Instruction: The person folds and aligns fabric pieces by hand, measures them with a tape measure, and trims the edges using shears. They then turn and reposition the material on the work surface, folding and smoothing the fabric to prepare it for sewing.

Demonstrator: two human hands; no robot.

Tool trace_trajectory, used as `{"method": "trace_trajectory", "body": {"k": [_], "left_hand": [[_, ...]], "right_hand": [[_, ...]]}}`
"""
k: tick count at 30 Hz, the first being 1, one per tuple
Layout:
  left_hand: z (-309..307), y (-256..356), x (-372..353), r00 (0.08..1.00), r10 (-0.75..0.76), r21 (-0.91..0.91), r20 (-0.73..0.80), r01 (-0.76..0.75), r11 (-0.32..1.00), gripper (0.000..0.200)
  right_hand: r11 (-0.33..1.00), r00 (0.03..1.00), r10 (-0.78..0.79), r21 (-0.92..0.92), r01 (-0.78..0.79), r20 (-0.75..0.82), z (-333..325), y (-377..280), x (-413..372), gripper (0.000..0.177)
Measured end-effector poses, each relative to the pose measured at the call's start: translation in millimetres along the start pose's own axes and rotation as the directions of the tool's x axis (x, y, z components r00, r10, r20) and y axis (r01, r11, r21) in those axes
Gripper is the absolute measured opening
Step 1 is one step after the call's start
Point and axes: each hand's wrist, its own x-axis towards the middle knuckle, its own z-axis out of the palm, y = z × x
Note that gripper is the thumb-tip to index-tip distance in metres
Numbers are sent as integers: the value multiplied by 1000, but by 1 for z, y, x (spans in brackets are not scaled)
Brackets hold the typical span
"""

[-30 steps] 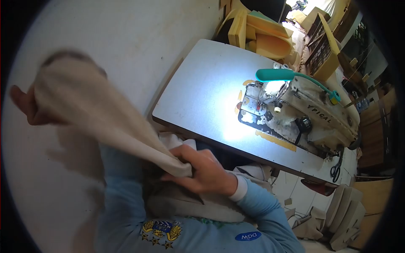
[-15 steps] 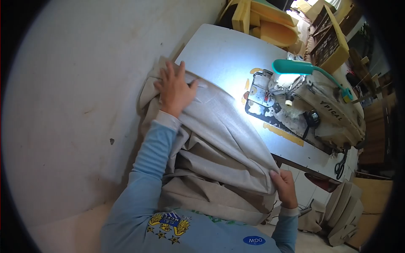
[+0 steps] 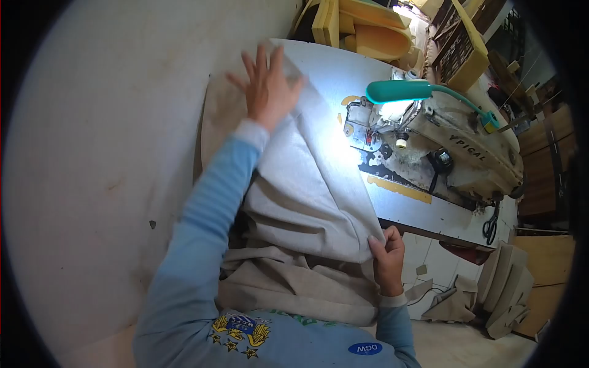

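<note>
A large piece of light grey fabric (image 3: pixel 300 178) covers the left part of the white table (image 3: pixel 331 64) and hangs in folds over my lap. My left hand (image 3: pixel 269 92), fingers spread, is over the fabric near its far left part; its fingertips are slightly blurred. At the fabric's right corner, my right hand (image 3: pixel 388 254) pinches the edge between thumb and fingers. To the right of the fabric stands a sewing machine (image 3: pixel 472 150), with a green lamp (image 3: pixel 399 91) shining over its needle area.
Yellow foam pieces (image 3: pixel 374 40) lie beyond the table. Black scissors (image 3: pixel 490 227) rest at the table's right end. Grey padded pieces (image 3: pixel 506 288) and fabric scraps (image 3: pixel 454 303) are on the floor at the right. A wall (image 3: pixel 110 153) rises on the left.
My left hand has moved up and away from me, and the fabric lies more spread over the table's left side. My right hand, still holding the corner, has shifted slightly left and up in view.
</note>
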Motion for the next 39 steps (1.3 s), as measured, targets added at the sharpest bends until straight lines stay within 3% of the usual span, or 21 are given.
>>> {"method": "trace_trajectory", "body": {"k": [1, 3, 4, 7, 8, 10, 12, 15, 16, 19, 22, 26, 30, 35, 39], "left_hand": [[-9, 10, -23, 980, -87, 29, 180, 83, 996, 79], [24, 2, -58, 933, -128, 8, 338, 134, 991, 83], [34, 3, -70, 896, -154, -1, 417, 170, 985, 85], [50, 14, -69, 944, -48, -238, 326, 131, 962, 89], [55, 23, -63, 938, -17, -257, 346, 112, 960, 90], [64, 47, -49, 924, 56, -302, 378, 65, 951, 91], [62, 60, -46, 898, 173, -231, 404, -83, 969, 89], [55, 64, -53, 850, 249, -163, 465, -194, 967, 92], [47, 65, -56, 837, 253, -164, 486, -197, 967, 94], [50, 70, -51, 809, 212, -146, 548, -157, 977, 98], [74, 70, -36, 829, 216, -217, 515, -118, 969, 97], [120, 56, 3, 804, 337, -219, 490, -261, 940, 99], [148, 50, 51, 812, 373, -78, 448, -380, 922, 92], [173, 60, 111, 812, 406, -92, 420, -407, 909, 96], [200, 57, 149, 821, 427, -111, 379, -417, 902, 95]], "right_hand": [[997, 1000, 7, 78, -5, -18, 4, -1, 1, 27], [975, 997, 35, 222, -20, -65, 13, -15, -4, 30], [976, 999, 46, 213, -45, 0, 10, -21, -8, 33], [959, 952, -248, -93, 268, 179, -11, -34, -27, 32], [923, 914, -370, -46, 382, 168, -12, -34, -24, 28], [938, 942, -335, -103, 332, -10, -11, -44, -11, 23], [956, 933, -287, -124, 265, -218, -19, -37, -4, 19], [997, 978, 44, -50, -56, -204, -35, -26, -20, 20], [983, 988, 47, -171, -73, -148, -35, -20, -28, 22], [964, 991, 86, -243, -109, -102, -19, -21, -34, 28], [954, 990, 37, -290, -75, -133, -4, -25, -21, 30], [897, 990, 56, -428, -109, -133, 12, -40, 8, 31], [725, 990, -103, -689, 12, -91, 31, -62, 57, 30], [622, 965, -244, -779, 83, -92, 54, -52, 118, 32], [518, 963, -160, -849, -106, -219, 62, -57, 128, 35]]}}
